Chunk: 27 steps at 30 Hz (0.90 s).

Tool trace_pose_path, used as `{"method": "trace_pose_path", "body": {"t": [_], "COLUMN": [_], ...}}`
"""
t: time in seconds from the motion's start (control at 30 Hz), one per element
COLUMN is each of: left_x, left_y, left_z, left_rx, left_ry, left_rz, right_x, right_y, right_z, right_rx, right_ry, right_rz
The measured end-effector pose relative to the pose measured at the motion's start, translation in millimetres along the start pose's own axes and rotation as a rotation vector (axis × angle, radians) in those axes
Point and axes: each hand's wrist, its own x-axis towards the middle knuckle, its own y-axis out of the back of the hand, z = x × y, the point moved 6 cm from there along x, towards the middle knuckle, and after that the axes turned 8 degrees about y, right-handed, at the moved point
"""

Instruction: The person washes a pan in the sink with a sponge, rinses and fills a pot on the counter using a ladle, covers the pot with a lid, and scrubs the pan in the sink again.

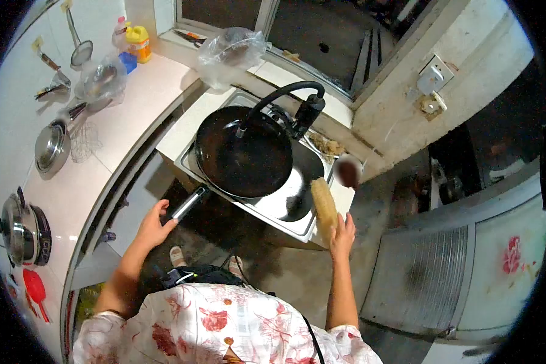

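A dark frying pan (242, 161) lies tilted across the metal sink (288, 194), its silver and black handle (189, 203) pointing toward my left. My left hand (155, 225) is beside the handle's end with thumb and fingers apart. Whether the thumb touches the handle I cannot tell. In my right hand (343, 238) is a long, yellowish dried loofah (323, 205), gripped at its lower end and held over the sink's right edge. Above the pan curves a black faucet (285, 91), its spout pointing down into it.
A dark reddish-brown cup or bowl (348, 172) sits right of the sink, near a scrap of scouring material (326, 145). Behind is a plastic bag (230, 54). On the left counter stand a saucepan (51, 145), a pot (19, 230), a yellow bottle (138, 43) and a red ladle (35, 286).
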Motion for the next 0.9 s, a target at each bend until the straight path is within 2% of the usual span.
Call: {"method": "trace_pose_path", "body": {"t": [0.03,0.07,0.1,0.17,0.23,0.3,0.37,0.43,0.5,0.53,0.57,0.63,0.67,0.73,0.77,0.83,0.9], "left_x": [-2.0,-1.9,-9.2,3.9,18.7,26.7,33.6,38.7,38.8,39.2,37.4,40.0,40.4,41.1,41.2,39.1,42.7], "left_y": [19.3,35.5,-74.9,-64.7,-54.9,-56.6,-61.9,-59.7,-55.8,-56.4,-55.4,-55.1,-55.3,-54.5,-52.0,-52.9,-53.3], "left_z": [9.9,15.8,60.3,63.1,54.2,47.8,37.5,38.5,37.9,36.3,39.0,38.9,38.1,39.4,39.0,40.8,40.9], "left_rx": [0.149,0.298,0.239,0.406,0.481,0.512,0.536,0.499,0.477,0.498,0.447,0.427,0.425,0.417,0.423,0.437,0.41], "left_ry": [-0.021,-0.157,-0.181,-0.161,-0.108,-0.065,-0.006,-0.066,-0.033,-0.037,-0.091,-0.093,-0.085,-0.097,-0.082,-0.068,-0.048], "left_rz": [0.035,0.131,0.073,0.058,0.044,0.001,-0.029,-0.004,-0.042,-0.038,-0.015,-0.021,-0.024,-0.009,-0.009,-0.001,0.018], "right_x": [7.5,13.7,30.6,47.3,54.9,55.9,50.8,64.5,69.2,75.1,82.5,102.9,115.3,144.2,159.6,189.1,222.8], "right_y": [-11.8,-22.7,43.7,2.7,-24.1,-28.4,-24.8,-22.3,-34.0,-18.4,-8.0,20.7,37.2,44.9,42.2,26.6,4.2], "right_z": [-22.7,-41.0,56.8,43.1,19.5,12.8,17.2,20.0,34.6,21.3,10.4,-20.1,-46.3,-81.8,-100.4,-131.3,-158.2], "right_rx": [0.003,0.007,-0.17,0.033,0.006,-0.198,-0.218,-0.237,-0.125,0.025,0.018,0.094,0.223,0.277,0.313,0.274,0.208], "right_ry": [-0.001,-0.001,0.05,0.046,0.072,0.086,0.107,0.141,-0.014,-0.037,-0.035,0.06,0.109,0.323,0.216,0.294,0.402], "right_rz": [0.025,0.049,-0.001,-0.184,-0.204,-0.227,-0.215,-0.199,-0.443,-0.379,-0.386,-0.227,-0.185,-0.069,-0.271,-0.367,-0.34]}}
